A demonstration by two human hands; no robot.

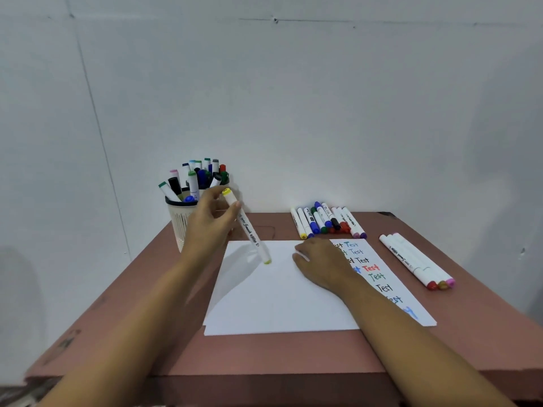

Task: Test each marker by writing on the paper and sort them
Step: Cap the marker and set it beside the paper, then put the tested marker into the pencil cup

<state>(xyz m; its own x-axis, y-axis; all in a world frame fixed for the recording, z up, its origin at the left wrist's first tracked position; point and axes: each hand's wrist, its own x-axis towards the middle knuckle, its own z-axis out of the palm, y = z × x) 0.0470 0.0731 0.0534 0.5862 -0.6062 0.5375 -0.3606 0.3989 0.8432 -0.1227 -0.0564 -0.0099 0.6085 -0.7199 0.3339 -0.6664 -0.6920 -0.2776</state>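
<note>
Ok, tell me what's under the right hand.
The right hand rests on the paper. Beside it, the words "Test" show in blue, black, red and green. The hand covers the starts of some. Whether more writing lies beneath cannot be seen.

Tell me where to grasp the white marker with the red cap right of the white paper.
Probably its near cap end, from the white paper side: the white red-capped marker lies flat, touching the olive-capped marker on its right, leaving only its left flank free.
</note>
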